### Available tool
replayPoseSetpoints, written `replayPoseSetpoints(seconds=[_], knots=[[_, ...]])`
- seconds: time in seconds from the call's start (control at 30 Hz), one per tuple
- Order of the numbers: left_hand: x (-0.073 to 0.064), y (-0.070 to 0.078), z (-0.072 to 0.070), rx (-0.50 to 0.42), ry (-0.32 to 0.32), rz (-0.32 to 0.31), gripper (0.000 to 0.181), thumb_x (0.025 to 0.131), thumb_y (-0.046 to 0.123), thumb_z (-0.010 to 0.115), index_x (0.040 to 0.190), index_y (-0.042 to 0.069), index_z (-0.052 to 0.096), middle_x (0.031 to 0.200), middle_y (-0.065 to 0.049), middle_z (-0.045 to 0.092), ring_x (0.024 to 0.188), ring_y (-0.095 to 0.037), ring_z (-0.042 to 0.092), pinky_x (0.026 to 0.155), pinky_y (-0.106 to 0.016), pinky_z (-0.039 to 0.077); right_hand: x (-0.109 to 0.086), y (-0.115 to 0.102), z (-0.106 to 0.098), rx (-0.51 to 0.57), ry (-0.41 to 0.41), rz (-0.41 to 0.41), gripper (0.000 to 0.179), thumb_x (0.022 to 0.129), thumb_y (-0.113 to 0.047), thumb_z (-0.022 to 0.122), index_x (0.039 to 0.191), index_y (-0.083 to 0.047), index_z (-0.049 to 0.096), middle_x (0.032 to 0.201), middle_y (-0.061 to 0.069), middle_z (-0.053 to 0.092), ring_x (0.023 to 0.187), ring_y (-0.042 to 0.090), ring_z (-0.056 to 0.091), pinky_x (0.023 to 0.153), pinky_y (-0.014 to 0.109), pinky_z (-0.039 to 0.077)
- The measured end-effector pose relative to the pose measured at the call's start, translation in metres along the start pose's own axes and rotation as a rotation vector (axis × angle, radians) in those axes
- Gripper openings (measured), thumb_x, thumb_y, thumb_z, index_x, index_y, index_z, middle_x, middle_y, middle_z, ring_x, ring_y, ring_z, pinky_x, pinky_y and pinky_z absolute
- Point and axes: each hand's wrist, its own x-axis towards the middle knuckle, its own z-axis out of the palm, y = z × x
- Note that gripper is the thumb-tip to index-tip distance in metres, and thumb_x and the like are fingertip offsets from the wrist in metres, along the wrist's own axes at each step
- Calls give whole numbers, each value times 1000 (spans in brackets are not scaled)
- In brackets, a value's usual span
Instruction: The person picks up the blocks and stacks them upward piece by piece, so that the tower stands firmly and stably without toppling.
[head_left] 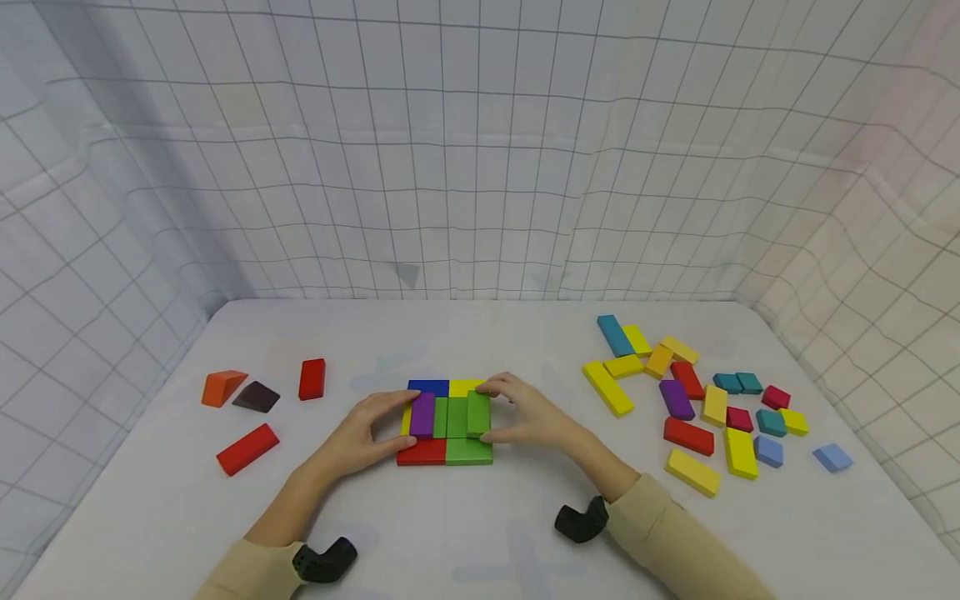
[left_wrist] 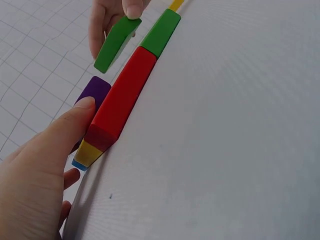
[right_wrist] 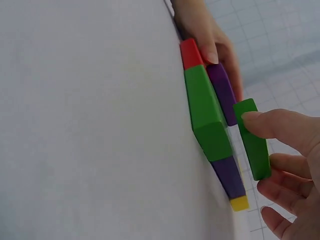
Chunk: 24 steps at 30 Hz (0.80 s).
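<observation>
In the head view, a flat rectangle of blocks lies mid-table, with a red block [head_left: 421,452] and a green front block [head_left: 469,452] along its near edge. Blue and yellow blocks form the far edge. My left hand [head_left: 358,435] pinches a purple block [head_left: 422,415] on top of the layer's left part, thumb at the near end. Between thumb and fingers, my right hand [head_left: 531,414] holds a green block [head_left: 478,414] over the right part. The right wrist view shows this held green block [right_wrist: 252,142] raised slightly above the layer, apart from the purple block [right_wrist: 222,92].
Left of the rectangle lie an orange wedge [head_left: 222,387], a dark block [head_left: 257,397] and two red blocks [head_left: 312,379]. Many loose blocks spread at the right, among them a yellow block [head_left: 607,388] and a purple one [head_left: 677,400]. Gridded white cloth [head_left: 480,167] surrounds the table.
</observation>
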Motion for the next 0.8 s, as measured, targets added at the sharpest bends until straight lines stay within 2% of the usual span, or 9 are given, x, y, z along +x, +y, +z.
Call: replayPoseSetpoints(seconds=[0.17,0.37,0.53,0.8], knots=[[0,0,0,-9,0,3,61,77,25,73,131,12,49,130,-11,52,119,-31,45,95,-55,38,8,-3,10,-30,-15,32,58,74,-18,76,123,-1,51,119,9,51,108,22,49,97,35,41],[1,-1,0,-2,2,3,61,77,25,73,131,11,49,130,-11,52,119,-31,45,95,-55,38,10,-4,13,-60,-24,71,59,75,-20,75,125,-3,50,121,8,50,111,20,48,99,35,39],[0,-1,0,0,2,0,61,77,25,73,131,11,49,130,-11,52,119,-31,45,95,-55,38,9,-3,13,-96,-32,68,64,74,-22,76,128,-2,47,124,9,51,114,22,47,101,37,37],[0,-2,1,0,2,-4,61,77,26,73,131,12,49,130,-11,52,120,-32,44,95,-56,37,9,1,16,-103,-26,60,61,75,-22,75,127,-4,48,124,8,52,116,22,45,101,40,36]])
